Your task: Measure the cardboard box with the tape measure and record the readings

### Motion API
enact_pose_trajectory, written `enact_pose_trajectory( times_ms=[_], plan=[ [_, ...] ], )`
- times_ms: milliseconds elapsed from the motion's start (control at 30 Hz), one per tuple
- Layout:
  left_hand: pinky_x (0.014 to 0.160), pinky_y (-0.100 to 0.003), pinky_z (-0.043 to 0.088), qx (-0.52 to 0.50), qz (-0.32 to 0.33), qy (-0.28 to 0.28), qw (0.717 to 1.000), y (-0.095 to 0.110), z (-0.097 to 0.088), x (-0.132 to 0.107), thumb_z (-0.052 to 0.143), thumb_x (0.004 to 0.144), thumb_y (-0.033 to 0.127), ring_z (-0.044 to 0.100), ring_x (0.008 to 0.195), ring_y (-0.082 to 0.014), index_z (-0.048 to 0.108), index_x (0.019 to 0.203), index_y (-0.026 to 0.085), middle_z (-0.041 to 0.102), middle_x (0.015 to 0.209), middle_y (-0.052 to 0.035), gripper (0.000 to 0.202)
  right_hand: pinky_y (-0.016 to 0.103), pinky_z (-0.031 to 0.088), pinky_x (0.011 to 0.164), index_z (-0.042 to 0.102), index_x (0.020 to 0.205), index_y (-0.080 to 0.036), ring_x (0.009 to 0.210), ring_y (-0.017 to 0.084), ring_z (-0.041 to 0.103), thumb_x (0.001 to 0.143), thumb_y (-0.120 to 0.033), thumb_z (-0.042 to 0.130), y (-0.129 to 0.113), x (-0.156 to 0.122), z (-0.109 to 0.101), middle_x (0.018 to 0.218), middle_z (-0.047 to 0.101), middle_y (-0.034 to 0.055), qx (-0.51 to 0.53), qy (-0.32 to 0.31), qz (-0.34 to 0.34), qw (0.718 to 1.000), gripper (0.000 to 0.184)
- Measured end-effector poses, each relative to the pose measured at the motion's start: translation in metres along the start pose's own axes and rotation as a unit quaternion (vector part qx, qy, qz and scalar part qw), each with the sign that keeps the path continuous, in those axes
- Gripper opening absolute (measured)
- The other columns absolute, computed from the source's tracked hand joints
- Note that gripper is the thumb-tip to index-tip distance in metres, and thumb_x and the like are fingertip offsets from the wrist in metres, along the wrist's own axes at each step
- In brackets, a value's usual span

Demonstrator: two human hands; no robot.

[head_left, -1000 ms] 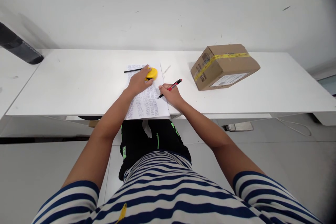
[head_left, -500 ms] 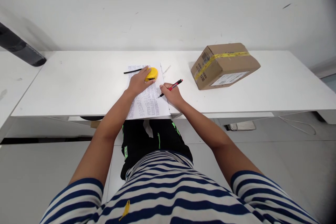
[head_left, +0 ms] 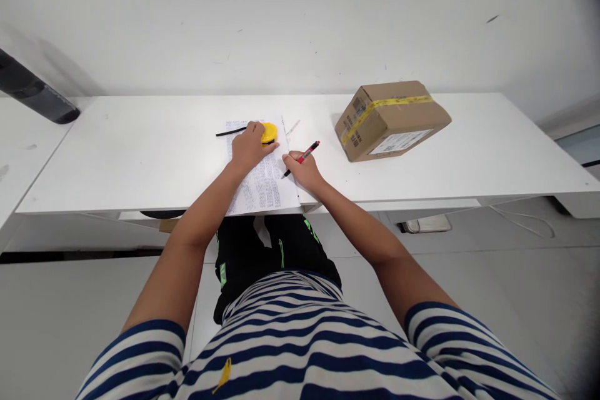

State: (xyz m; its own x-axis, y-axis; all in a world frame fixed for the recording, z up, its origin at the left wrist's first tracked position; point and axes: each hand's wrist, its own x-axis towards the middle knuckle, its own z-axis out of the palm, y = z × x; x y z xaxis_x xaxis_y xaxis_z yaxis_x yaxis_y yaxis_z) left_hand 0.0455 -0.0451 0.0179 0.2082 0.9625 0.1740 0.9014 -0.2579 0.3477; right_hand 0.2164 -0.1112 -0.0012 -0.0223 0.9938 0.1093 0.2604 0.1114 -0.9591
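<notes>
On the white table lies a sheet of paper (head_left: pixel 262 197) covered with rows of small handwriting. My left hand (head_left: pixel 248 147) rests on it with fingers curled against a rounded yellow case, by its look a tape measure (head_left: pixel 269 132); the thumb lies along its near side. A thin black strip (head_left: pixel 229 132) sticks out to the left from beneath that hand. My right hand (head_left: pixel 304 169) grips a red and black pen (head_left: pixel 307 152), its dark tip pointing down at the right part of the sheet. Whether the tip touches the paper is too small to tell.
A brown cardboard box (head_left: pixel 391 119) with yellow tape and a white label stands to the right on the table (head_left: pixel 140 156). A dark cylinder (head_left: pixel 40 90) leans in at the far left. The wall is behind; a cable (head_left: pixel 525 215) lies below the table.
The whole view has shifted slightly. The fingers of my left hand have drawn back and curled more at the yellow case. My right hand keeps the pen at nearly the same spot.
</notes>
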Motion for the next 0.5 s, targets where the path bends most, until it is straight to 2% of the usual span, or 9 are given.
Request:
enact_pose_trajectory(
  times_ms=[200, 300, 400, 433, 500],
  plan=[
    [0.100, -0.044, 0.051, -0.017, 0.014, 0.003, 1.000, -0.006, 0.004, -0.002, 0.059, 0.091, 0.048, 0.063, 0.129, -0.0333, 0.051, 0.148, 0.023, 0.050, 0.161, -0.0125, 0.063, 0.029, 0.032, 0.060, 0.034, 0.056, -0.025, 0.059, 0.013, 0.034, 0.087, -0.041, 0.058, 0.005, 0.003, 0.000, 0.055, 0.029, -0.0059, -0.005, -0.004, -0.005, 1.000, 0.042],
    [0.112, -0.045, 0.044, -0.044, 0.017, 0.030, 0.998, -0.009, 0.005, -0.003, 0.063, 0.089, 0.048, 0.062, 0.133, -0.0300, 0.053, 0.145, 0.022, 0.058, 0.156, -0.0108, 0.062, 0.030, 0.039, 0.065, 0.041, 0.061, -0.025, 0.064, 0.015, 0.043, 0.092, -0.045, 0.053, 0.006, 0.003, 0.000, 0.060, 0.039, -0.0041, -0.020, 0.051, -0.030, 0.998, 0.039],
    [0.112, -0.041, 0.045, -0.096, -0.015, 0.076, 0.992, -0.012, 0.000, -0.005, 0.065, 0.089, 0.055, 0.067, 0.125, -0.0253, 0.062, 0.130, 0.023, 0.070, 0.140, -0.0076, 0.052, 0.032, 0.048, 0.079, 0.060, 0.085, -0.023, 0.083, 0.017, 0.056, 0.095, -0.040, 0.052, 0.006, 0.004, 0.004, 0.092, 0.059, 0.0035, -0.091, 0.078, -0.087, 0.989, 0.022],
    [0.108, -0.039, 0.048, -0.118, -0.037, 0.089, 0.988, -0.013, -0.004, -0.005, 0.064, 0.090, 0.057, 0.068, 0.120, -0.0237, 0.064, 0.124, 0.024, 0.074, 0.133, -0.0065, 0.048, 0.033, 0.049, 0.081, 0.063, 0.097, -0.022, 0.088, 0.018, 0.059, 0.095, -0.035, 0.051, 0.006, 0.005, 0.005, 0.106, 0.061, 0.0063, -0.116, 0.068, -0.098, 0.986, 0.017],
    [0.096, -0.035, 0.053, -0.158, -0.079, 0.116, 0.977, -0.014, -0.013, -0.006, 0.058, 0.093, 0.059, 0.071, 0.108, -0.0211, 0.066, 0.114, 0.024, 0.077, 0.120, -0.0058, 0.041, 0.035, 0.051, 0.082, 0.063, 0.113, -0.022, 0.094, 0.020, 0.061, 0.092, -0.022, 0.049, 0.007, 0.007, 0.008, 0.124, 0.058, 0.0111, -0.148, 0.040, -0.105, 0.983, 0.025]
  ],
)
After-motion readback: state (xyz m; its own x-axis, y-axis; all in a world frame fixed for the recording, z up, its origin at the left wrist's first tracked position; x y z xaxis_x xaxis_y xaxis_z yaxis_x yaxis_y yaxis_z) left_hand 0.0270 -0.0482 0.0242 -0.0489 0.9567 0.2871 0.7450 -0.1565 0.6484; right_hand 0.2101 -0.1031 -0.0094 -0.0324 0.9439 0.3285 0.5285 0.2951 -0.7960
